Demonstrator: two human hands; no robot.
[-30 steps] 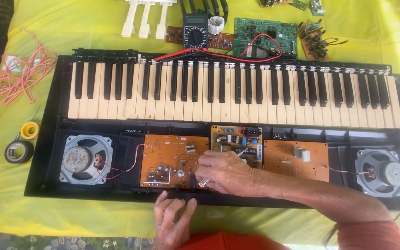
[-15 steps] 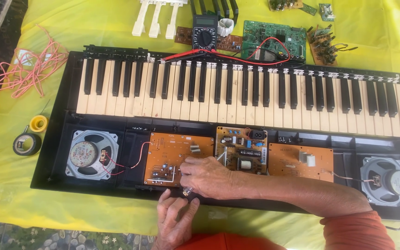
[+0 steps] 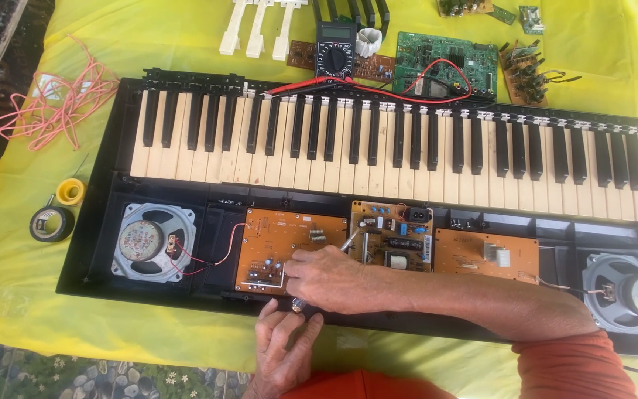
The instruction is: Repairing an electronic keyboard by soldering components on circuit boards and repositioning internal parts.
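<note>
At lower centre of the frame the right hand [image 3: 324, 275] fingers pinch a slim metal tool [image 3: 349, 241] over the left orange circuit board [image 3: 289, 238], slanting up-right, while the left hand [image 3: 283, 346] rests loosely curled just below.

Our hands on the orange circuit board in the open keyboard

We see the orange circuit board [image 3: 278, 240] lying flat in the black keyboard case [image 3: 83, 255], left of centre in the lower half of the frame, just below the keys. Small parts dot its face, and red wires run from its left edge. Our right hand [image 3: 326, 277] rests on its lower right corner; our left hand [image 3: 282, 351] touches the case's front edge below it.
</note>
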